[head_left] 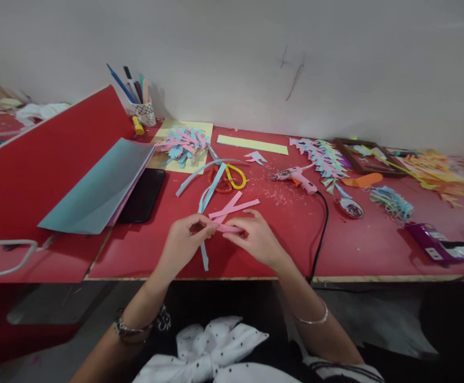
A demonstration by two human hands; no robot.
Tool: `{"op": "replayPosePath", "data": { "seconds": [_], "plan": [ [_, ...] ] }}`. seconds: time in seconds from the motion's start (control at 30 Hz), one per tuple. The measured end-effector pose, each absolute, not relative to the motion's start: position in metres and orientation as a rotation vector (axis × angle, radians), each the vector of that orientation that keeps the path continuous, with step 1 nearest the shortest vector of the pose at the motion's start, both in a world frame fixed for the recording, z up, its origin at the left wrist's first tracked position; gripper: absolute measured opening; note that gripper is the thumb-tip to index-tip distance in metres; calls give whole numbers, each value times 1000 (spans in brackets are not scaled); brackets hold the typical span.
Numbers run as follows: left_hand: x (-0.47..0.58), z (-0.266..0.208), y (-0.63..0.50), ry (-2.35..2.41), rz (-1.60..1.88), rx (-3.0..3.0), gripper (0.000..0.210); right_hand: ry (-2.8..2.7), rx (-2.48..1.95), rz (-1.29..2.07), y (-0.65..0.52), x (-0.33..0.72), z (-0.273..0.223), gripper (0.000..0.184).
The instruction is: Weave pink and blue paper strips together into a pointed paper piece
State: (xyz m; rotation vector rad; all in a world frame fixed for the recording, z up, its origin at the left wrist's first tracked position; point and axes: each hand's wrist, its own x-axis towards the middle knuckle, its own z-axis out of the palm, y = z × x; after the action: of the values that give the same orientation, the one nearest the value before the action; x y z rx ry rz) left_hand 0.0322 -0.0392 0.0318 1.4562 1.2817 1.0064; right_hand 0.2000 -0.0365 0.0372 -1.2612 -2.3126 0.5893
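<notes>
Between my two hands is a pink paper strip point(231, 229), pinched at its left end by my left hand point(186, 238) and at its right by my right hand point(256, 236). Just beyond my fingers, loose pink strips point(245, 208) lie crossed on the red table. Blue paper strips point(213, 190) run from near my left hand towards scissors with red and yellow handles point(237, 176). One blue end point(204, 258) shows below my fingers. A small folded pink and blue paper piece point(256, 157) lies farther back.
A pink glue gun point(301, 179) with a black cord lies to the right, beside a folded-paper chain point(322, 157). At the back left, cut strips point(182, 142) are heaped on yellow paper. Blue sheets point(100, 186) and a black phone point(143, 197) lie left; a pen cup point(145, 113) stands behind.
</notes>
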Motion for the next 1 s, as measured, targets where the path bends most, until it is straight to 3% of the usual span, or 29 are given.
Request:
{"op": "replayPosePath", "data": {
  "seconds": [0.6,0.77,0.9,1.0],
  "plan": [
    [6,37,-35,1364,892,1501,23,-2676,-1312,744,-40,214,45,16],
    [4,37,-35,1406,911,1549,27,-2650,-1368,772,-42,220,49,26],
    [9,39,-38,1339,921,1580,25,-2481,-1391,532,-48,212,52,51],
    [17,42,-42,1262,921,1567,23,-2431,-1338,479,-53,196,52,44]
  ]
}}
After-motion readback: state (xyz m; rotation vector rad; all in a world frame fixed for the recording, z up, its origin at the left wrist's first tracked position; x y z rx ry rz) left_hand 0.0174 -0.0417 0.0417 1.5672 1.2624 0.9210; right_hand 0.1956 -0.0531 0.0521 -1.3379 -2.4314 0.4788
